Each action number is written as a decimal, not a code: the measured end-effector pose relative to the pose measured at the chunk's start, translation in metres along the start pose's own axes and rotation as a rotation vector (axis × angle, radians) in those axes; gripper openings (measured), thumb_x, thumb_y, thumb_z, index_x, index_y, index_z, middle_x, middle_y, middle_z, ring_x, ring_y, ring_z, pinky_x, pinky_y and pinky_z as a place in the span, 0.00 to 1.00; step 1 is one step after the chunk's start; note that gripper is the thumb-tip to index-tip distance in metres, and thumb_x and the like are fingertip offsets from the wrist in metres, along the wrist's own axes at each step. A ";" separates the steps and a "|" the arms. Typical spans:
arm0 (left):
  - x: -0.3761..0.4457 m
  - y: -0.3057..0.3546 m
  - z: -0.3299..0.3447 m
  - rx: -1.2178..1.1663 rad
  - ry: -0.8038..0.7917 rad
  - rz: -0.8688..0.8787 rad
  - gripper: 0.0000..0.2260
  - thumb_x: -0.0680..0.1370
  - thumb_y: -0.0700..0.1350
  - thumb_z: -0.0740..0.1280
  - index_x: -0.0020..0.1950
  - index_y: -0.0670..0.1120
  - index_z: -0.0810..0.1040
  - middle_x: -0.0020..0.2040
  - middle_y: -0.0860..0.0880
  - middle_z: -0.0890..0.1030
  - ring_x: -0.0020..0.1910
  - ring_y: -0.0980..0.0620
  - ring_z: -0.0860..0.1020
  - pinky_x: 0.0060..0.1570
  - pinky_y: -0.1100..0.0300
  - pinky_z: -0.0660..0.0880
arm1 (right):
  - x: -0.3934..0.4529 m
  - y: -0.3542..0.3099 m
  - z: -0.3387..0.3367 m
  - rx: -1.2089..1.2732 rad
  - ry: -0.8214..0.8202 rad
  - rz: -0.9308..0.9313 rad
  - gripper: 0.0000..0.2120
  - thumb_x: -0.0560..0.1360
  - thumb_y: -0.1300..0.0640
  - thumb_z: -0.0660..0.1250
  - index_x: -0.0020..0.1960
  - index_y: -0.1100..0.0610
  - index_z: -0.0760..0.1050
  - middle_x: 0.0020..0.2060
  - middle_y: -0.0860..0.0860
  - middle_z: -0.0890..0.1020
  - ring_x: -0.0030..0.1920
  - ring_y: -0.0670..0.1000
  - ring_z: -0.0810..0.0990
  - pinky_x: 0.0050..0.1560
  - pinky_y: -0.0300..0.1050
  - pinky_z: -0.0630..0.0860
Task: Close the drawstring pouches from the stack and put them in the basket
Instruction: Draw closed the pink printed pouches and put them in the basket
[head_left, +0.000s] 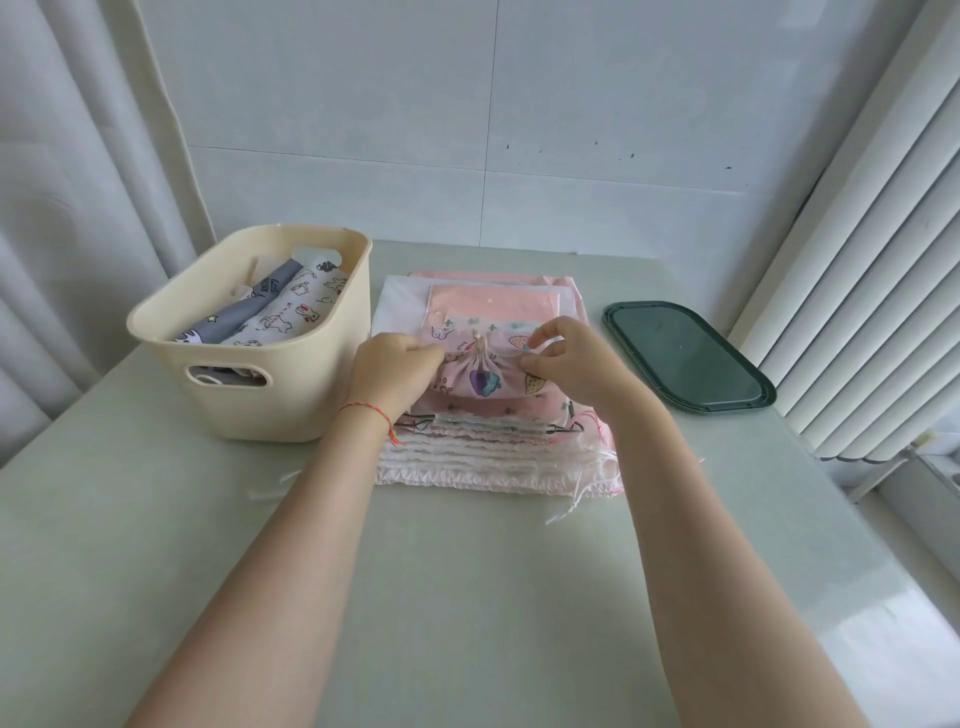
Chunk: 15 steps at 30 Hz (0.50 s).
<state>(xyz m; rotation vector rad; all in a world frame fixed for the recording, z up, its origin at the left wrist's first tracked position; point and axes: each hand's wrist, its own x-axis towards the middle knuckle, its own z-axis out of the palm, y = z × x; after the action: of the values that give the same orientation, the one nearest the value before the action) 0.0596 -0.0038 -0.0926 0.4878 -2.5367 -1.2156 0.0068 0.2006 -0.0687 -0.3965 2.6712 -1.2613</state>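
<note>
Where the two hands meet over the stack, we find the small pink fruit-print drawstring pouch, its mouth gathered into a tight pucker at the top centre. Our left hand has its fingers curled on the pouch's left edge; our right hand pinches the right edge between thumb and fingers. A thin red string bracelet circles the left wrist. The pouch rests on the stack of flat pink and white drawstring pouches, whose ruffled mouths and loose cords face the near edge of the pale green table. The stack lies at the table's middle, nearer the far edge.

Just left of the stack, almost touching it, stands the cream plastic basket with cut-out handles. Inside it we see grey and white printed fabric pouches lying against one another.

To the right of the stack, apart from it and toward the right edge, lies a dark green oblong plastic lid, flat on the table.

Beyond the far edge rises a white tiled wall. A pale curtain hangs at the left, and white vertical slats stand at the right.
</note>
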 end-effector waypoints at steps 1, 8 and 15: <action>-0.001 0.000 0.001 0.023 -0.009 -0.003 0.17 0.67 0.51 0.62 0.31 0.37 0.74 0.27 0.44 0.68 0.30 0.49 0.67 0.32 0.57 0.64 | 0.000 0.001 0.001 -0.005 0.028 -0.004 0.11 0.77 0.55 0.69 0.56 0.55 0.72 0.44 0.54 0.82 0.29 0.47 0.71 0.28 0.38 0.65; 0.006 -0.004 0.004 -0.151 -0.021 -0.045 0.05 0.72 0.41 0.65 0.43 0.51 0.75 0.39 0.48 0.83 0.37 0.48 0.78 0.36 0.60 0.71 | -0.009 -0.007 -0.005 -0.118 -0.252 -0.135 0.19 0.70 0.50 0.76 0.58 0.46 0.76 0.47 0.42 0.76 0.43 0.46 0.74 0.40 0.38 0.68; 0.006 0.002 0.004 0.012 0.083 0.121 0.06 0.78 0.49 0.64 0.45 0.50 0.79 0.48 0.47 0.79 0.46 0.49 0.76 0.44 0.59 0.68 | -0.002 -0.013 0.001 -0.370 -0.178 -0.146 0.16 0.78 0.55 0.65 0.34 0.59 0.70 0.30 0.50 0.67 0.30 0.50 0.64 0.32 0.43 0.61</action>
<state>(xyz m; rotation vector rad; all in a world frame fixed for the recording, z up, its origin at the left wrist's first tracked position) 0.0518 -0.0022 -0.0924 0.3732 -2.4663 -1.1147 0.0105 0.1931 -0.0593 -0.7262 2.7541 -0.7139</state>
